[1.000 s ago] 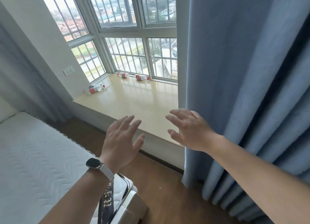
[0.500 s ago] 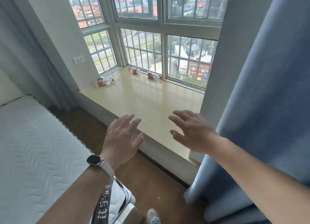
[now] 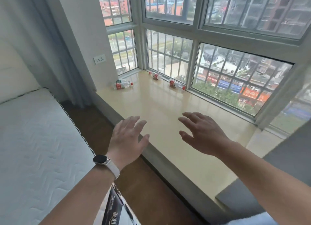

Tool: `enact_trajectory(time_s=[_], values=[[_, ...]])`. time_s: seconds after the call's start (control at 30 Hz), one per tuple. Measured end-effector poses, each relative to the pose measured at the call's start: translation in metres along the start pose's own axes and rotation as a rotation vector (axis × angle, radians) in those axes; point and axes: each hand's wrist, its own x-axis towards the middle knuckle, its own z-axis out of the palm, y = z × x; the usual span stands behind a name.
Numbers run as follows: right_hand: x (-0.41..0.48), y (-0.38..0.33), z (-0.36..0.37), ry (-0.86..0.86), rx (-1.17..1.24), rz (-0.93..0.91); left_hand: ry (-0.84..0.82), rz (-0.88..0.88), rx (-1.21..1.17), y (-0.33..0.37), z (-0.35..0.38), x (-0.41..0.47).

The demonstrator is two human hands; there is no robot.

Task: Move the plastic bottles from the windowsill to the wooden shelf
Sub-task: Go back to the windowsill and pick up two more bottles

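Three clear plastic bottles with red labels lie on their sides at the far end of the beige windowsill [image 3: 168, 110]. One bottle [image 3: 122, 84] rests near the left wall. A second bottle [image 3: 155, 76] and a third bottle [image 3: 176, 84] lie along the window frame. My left hand [image 3: 128, 137], with a watch on the wrist, hovers over the sill's near edge, fingers spread and holding nothing. My right hand [image 3: 202, 133] hovers above the sill, also spread and holding nothing. Both hands are well short of the bottles. No wooden shelf is in view.
A white mattress [image 3: 38, 149] fills the left side, with a strip of brown wooden floor [image 3: 134, 179] between it and the sill. Barred windows [image 3: 235, 76] enclose the sill. A wall socket [image 3: 99, 59] sits on the left wall, and a grey-blue curtain [image 3: 289, 154] hangs at the right.
The view has moved closer to the windowsill and turned right, so the curtain takes up less of the frame. Both hands now reach over the sill's near edge, still spread.
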Motion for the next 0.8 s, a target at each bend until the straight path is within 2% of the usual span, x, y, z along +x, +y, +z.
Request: enact_trajectory(time_s=[0.5, 0.8], values=[[0.167, -0.033, 0.041, -0.030, 0.095, -0.214, 0.090, -0.189, 0.138, -0.105, 0.002, 0.060], [0.292, -0.012, 0.045, -0.045, 0.108, -0.348, 0.102, -0.294, 0.224, -0.147, 0.020, 0.139]])
